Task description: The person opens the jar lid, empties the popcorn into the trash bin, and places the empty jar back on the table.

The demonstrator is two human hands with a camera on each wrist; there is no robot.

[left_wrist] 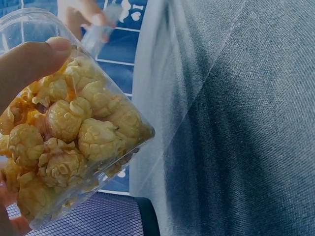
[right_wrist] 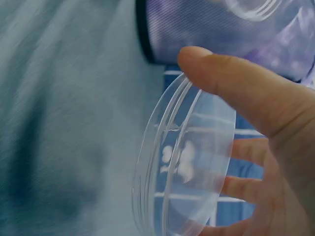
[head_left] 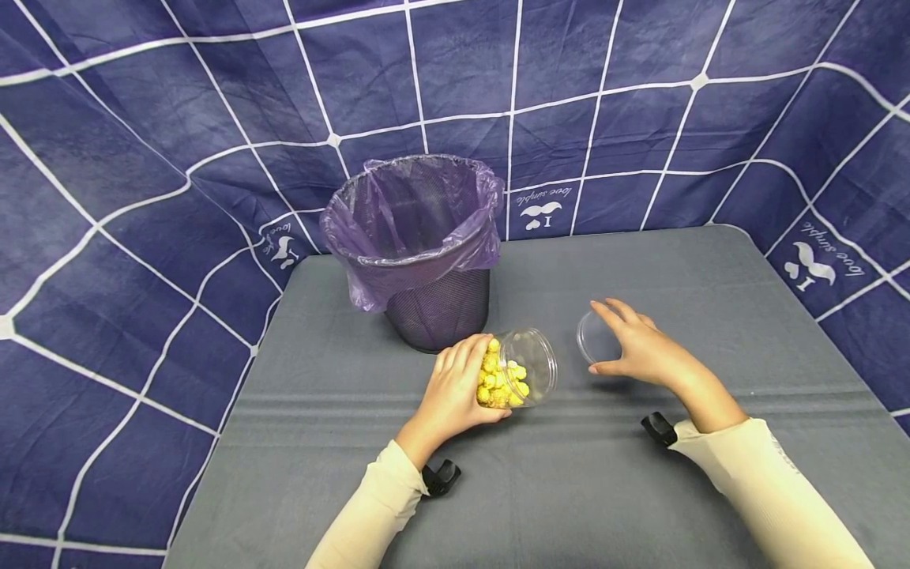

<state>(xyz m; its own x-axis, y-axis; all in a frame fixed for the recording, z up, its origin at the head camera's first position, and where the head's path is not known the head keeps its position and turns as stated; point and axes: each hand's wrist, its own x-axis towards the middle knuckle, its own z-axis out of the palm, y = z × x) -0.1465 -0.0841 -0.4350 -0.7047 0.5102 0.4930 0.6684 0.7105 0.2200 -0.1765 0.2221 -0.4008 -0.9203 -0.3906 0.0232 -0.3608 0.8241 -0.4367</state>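
My left hand (head_left: 458, 387) grips a clear plastic jar (head_left: 532, 365) tilted on its side, its round mouth facing right. Yellow popcorn (left_wrist: 69, 118) fills the lower part of the jar, seen close up in the left wrist view with my thumb across the wall. To the right, my right hand (head_left: 643, 348) holds a clear round lid (head_left: 592, 338) by its edge, apart from the jar. In the right wrist view the thumb presses one side of the lid (right_wrist: 182, 162), and the other fingers show behind it.
Behind the left hand stands a black mesh bin (head_left: 444, 308) lined with a purple plastic bag (head_left: 355, 245). Grey cloth covers the table (head_left: 554, 490). A blue curtain with white lines (head_left: 554, 71) hangs around the back and sides.
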